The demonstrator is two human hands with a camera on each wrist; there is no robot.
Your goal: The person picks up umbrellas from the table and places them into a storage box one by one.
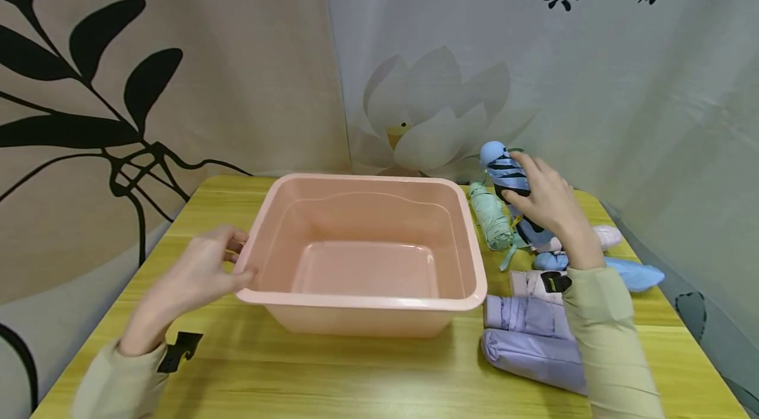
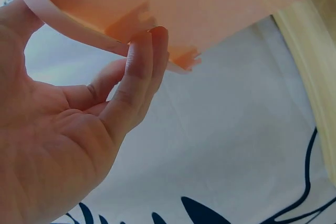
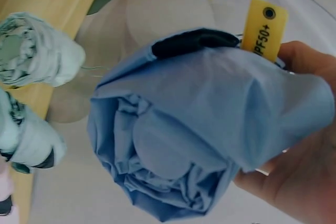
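Observation:
A pink plastic basin (image 1: pixel 367 261) stands on the table, its inside bare. At its left side my left hand (image 1: pixel 204 267) grips the rim, with fingertips (image 2: pixel 142 66) bent against the wall in the left wrist view. Over the far right of the table, my right hand (image 1: pixel 548 201) holds a blue folded umbrella (image 1: pixel 508 172) with dark stripes. In the right wrist view, gathered blue cloth (image 3: pixel 163 145) faces the camera, and a yellow tag (image 3: pixel 265 30) marked UPF50+ hangs beside it. Part of the right hand's grip is hidden behind the umbrella.
Right of the basin lie several folded umbrellas: a mint green one (image 1: pixel 491 215), a light blue one (image 1: pixel 631 273) and a lavender one (image 1: pixel 534 356) among them. The wooden table (image 1: pixel 308 373) ends at a printed curtain (image 1: pixel 267 76) behind.

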